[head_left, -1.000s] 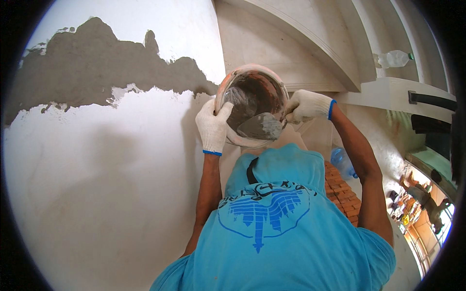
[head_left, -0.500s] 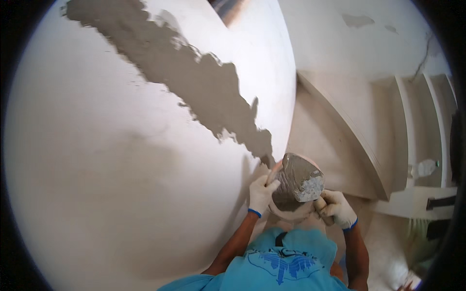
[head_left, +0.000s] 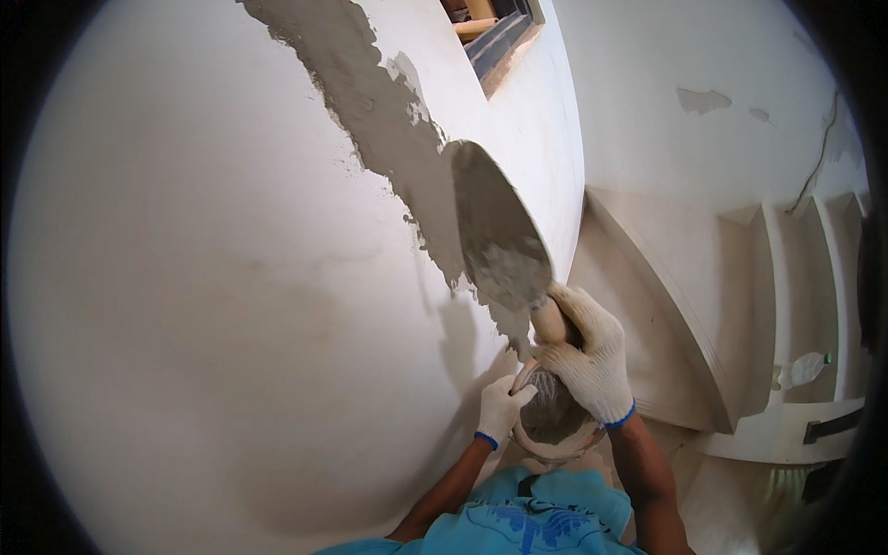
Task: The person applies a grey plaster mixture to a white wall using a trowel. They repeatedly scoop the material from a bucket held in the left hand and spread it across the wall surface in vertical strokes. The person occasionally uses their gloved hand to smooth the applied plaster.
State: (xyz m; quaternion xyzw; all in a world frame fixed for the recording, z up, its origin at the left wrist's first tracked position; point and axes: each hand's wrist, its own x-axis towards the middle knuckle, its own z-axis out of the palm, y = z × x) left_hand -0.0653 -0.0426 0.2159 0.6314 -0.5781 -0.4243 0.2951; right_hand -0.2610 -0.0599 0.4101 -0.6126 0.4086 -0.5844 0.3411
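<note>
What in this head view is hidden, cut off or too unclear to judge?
- Trowel handle: wrapped by the right hand.
- Bowl contents and far rim: partly covered by the right hand; the left hand hides its near side.
- Window: cut off at the top edge.
- Small bottle on the ledge: too small, distorted at the rim.

Two gloved hands up, left hand [head_left: 502, 407] and right hand [head_left: 589, 356]. One trowel [head_left: 495, 231], one bowl [head_left: 553, 421] of grey mortar. One grey mortar band [head_left: 370, 111] across the one white wall [head_left: 203, 296]. One plastic bottle [head_left: 801, 370] down on the steps.
</note>
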